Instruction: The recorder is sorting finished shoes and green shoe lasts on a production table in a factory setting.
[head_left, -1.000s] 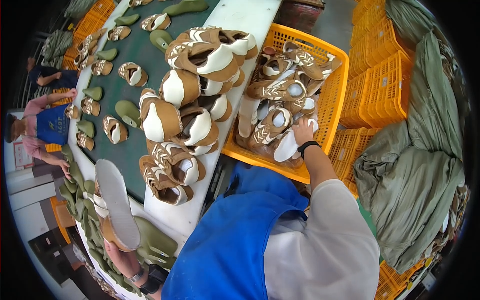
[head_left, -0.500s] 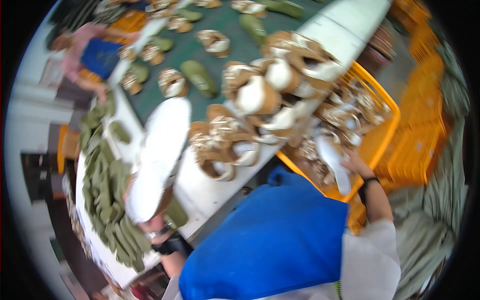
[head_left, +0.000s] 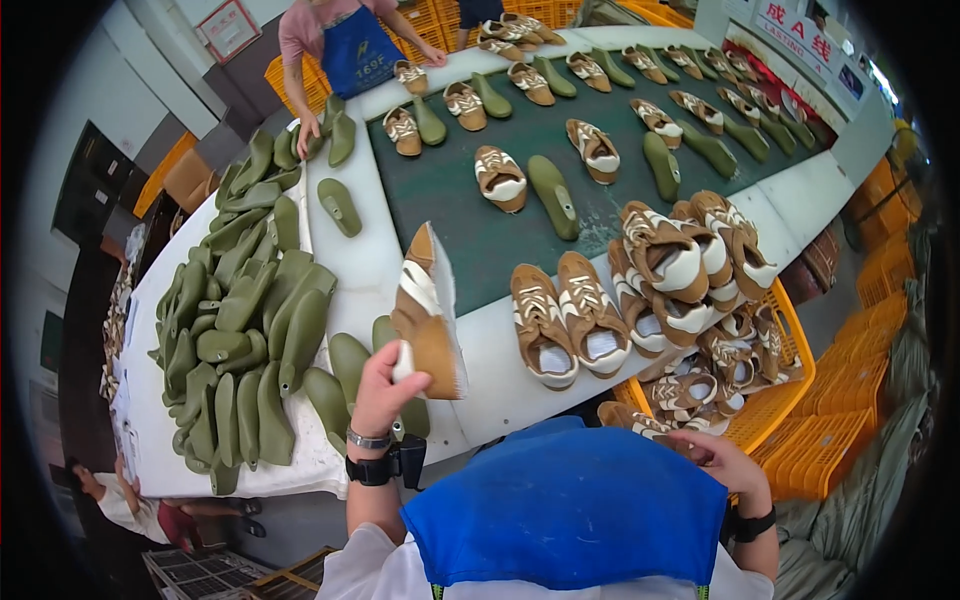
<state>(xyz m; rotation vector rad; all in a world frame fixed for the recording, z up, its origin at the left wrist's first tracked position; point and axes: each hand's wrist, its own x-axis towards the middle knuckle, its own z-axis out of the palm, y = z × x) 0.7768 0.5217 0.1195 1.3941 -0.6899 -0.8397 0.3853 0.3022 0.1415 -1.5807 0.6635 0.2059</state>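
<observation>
My left hand (head_left: 388, 398) grips a brown-and-white shoe upper (head_left: 428, 335) by its heel, toe pointing up and white underside turned to the right. It is held over the white table edge beside several green shoe lasts (head_left: 349, 358). Low at the right, my right hand (head_left: 728, 466) is closed on the end of another brown-and-white shoe upper (head_left: 632, 417), partly hidden by the blue apron. That hand is just in front of a yellow crate (head_left: 783, 392) full of similar uppers. A pair of uppers (head_left: 570, 318) and a stack of more stand on the table between my hands.
A heap of green lasts (head_left: 240, 350) covers the left table. Beyond, a green conveyor belt (head_left: 440, 200) carries uppers paired with lasts. Across it stands a co-worker in a blue apron (head_left: 362, 55), one hand at the lasts. Stacked yellow crates (head_left: 850, 400) line the right side.
The view has swung, bringing more of the belt in. My left hand has turned its shoe upper from underside-facing to side-on. My right hand has drawn a shoe upper from the crate toward me.
</observation>
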